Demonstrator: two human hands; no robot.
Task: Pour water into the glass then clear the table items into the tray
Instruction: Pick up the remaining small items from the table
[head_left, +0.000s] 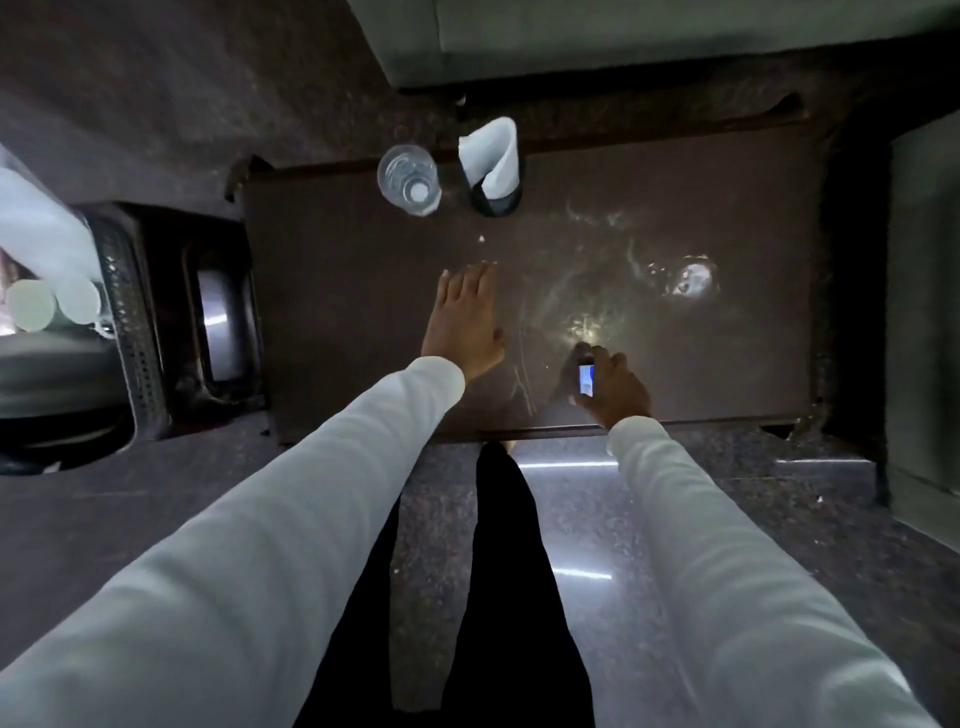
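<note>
Glass (409, 180) stands upper centre by the napkin holder (494, 171) — likely awaiting water. Left hand (464, 322) flat, fingers spread, empty. Right hand (609, 384) clamped on a small bottle (586, 379). Tray (130, 312) sits left — holding cups.

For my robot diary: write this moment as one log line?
left hand: flat on table | right hand: holding small object | glass: far edge

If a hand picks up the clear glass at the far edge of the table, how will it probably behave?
The glass looks see-through and thin-walled, so probably fragile. It seems to hold water, so tilting may spill it. It stands close beside the napkin holder, so a wide grip might bump that.
</note>
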